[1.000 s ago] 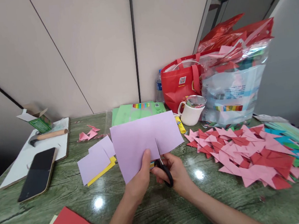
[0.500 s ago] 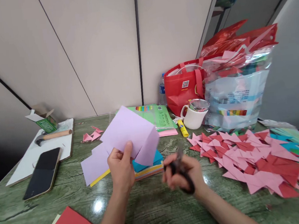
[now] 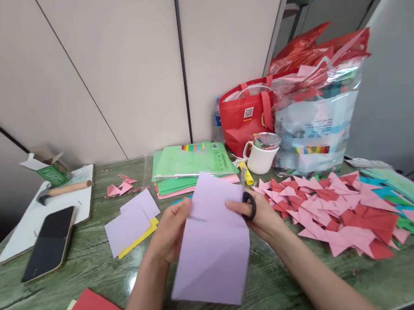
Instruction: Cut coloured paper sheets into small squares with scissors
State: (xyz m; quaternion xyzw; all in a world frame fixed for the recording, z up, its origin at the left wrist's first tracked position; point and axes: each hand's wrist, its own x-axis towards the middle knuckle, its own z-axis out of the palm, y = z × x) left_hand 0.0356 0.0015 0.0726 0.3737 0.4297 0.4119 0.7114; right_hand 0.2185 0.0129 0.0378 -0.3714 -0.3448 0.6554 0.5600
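A lilac sheet [image 3: 212, 243] is pinched at its top edge by the left hand [image 3: 170, 230] and the right hand [image 3: 263, 218]. Scissors [image 3: 250, 205] are also gripped in the right hand, with the pink pile [image 3: 338, 210] at its 3 o'clock.

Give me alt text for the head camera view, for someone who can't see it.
Two bare hands hold a lilac paper sheet above a green marbled table: the left hand grips its left edge, while the right hand grips its right edge with black scissors looped on the fingers. A pile of pink and red folded paper pieces lies to the right.
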